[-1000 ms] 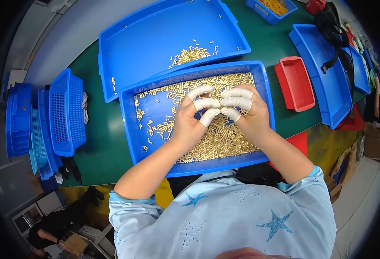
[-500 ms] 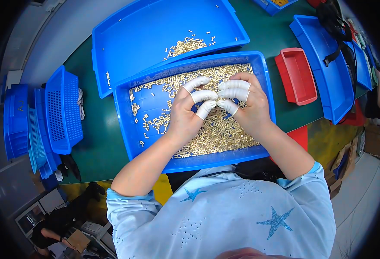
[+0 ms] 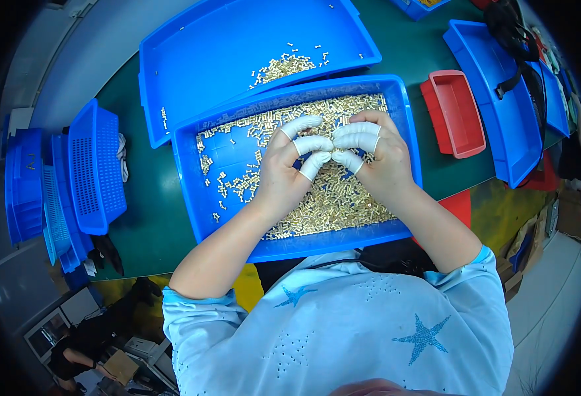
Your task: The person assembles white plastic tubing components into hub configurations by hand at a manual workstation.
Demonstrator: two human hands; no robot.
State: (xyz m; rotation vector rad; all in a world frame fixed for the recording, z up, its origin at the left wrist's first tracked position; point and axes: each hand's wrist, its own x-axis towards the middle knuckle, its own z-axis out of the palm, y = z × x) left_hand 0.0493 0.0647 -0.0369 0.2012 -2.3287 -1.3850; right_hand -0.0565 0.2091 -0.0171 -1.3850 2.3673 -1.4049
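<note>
My left hand [image 3: 286,164] and my right hand [image 3: 384,156] meet fingertip to fingertip over a blue plastic tray [image 3: 191,191]. White finger cots cover the thumb and two fingers of each. Both hands pinch at the same spot; whatever lies between the tips is too small and covered to make out. Below them, many small brass-coloured, dumbbell-shaped metal pieces [image 3: 343,198] spread thickly over the tray's middle and right, thinner toward its left.
Behind stands a larger blue tray [image 3: 218,53] with a small heap of the same pieces [image 3: 284,68]. A red bin [image 3: 459,115] and a long blue bin [image 3: 502,119] sit to the right. Blue perforated baskets [image 3: 94,168] stand at the left. A person [image 3: 86,356] is at lower left.
Both hands keep their pinch over the tray, with hardly any movement. The view has shifted very slightly.
</note>
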